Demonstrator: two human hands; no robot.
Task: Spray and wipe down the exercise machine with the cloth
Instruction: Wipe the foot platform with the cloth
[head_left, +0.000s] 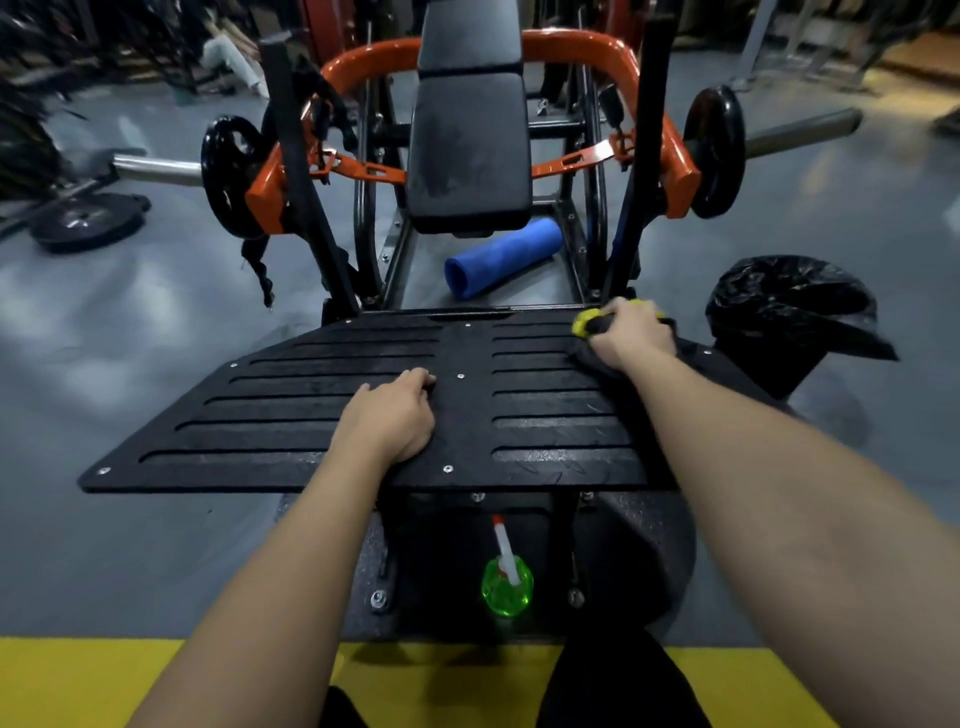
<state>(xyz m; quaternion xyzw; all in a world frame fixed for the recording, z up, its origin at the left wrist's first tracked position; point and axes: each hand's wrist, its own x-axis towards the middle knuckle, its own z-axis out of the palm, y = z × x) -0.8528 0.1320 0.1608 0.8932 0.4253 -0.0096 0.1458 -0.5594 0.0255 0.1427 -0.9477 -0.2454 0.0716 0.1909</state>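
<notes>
The exercise machine (470, 140) stands straight ahead, its black ribbed footplate (291, 405) nearest. The right hand (631, 332) grips the dark, yellow-edged cloth (584, 325) at the footplate's far right corner. The left hand (387, 415) rests palm-down near the middle of the plate, fingers loosely bent, holding nothing. A green spray bottle (507, 592) stands below the near edge.
</notes>
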